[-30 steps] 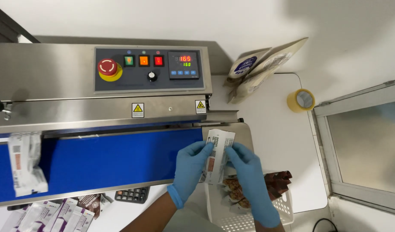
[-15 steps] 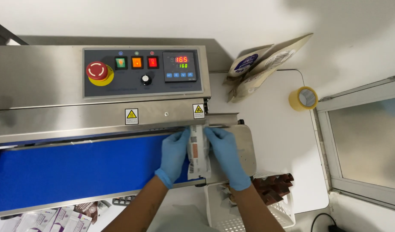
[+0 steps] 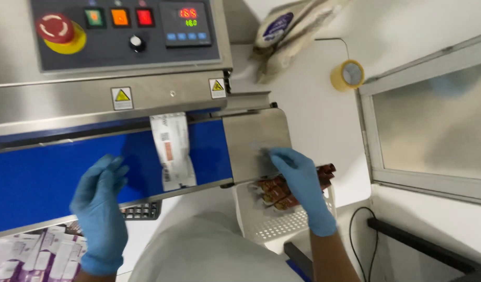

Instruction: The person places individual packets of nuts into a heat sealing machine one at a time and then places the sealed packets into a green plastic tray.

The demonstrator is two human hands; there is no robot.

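Note:
A white pouch point(image 3: 172, 151) lies on the blue conveyor belt point(image 3: 52, 172) of a steel sealing machine point(image 3: 94, 104), its top edge under the machine's sealing slot. My left hand point(image 3: 98, 201), in a blue glove, hovers open over the belt's near edge, left of the pouch and apart from it. My right hand point(image 3: 302, 180), also gloved, rests with fingers spread on the steel feed plate point(image 3: 251, 136) and above a white basket point(image 3: 274, 224) holding brown sachets point(image 3: 274, 189). Neither hand holds anything.
The machine's control panel point(image 3: 125, 31) has a red stop button, coloured switches and a lit display. Sealed white pouches point(image 3: 26, 256) pile at lower left. A tape roll point(image 3: 347, 74) and stacked bags point(image 3: 287, 31) lie on the white table. A window frame point(image 3: 423, 104) is at right.
Both hands let go of the pouch, which now rides the belt leftward. My left hand drew back to the left, my right hand moved right onto the feed plate.

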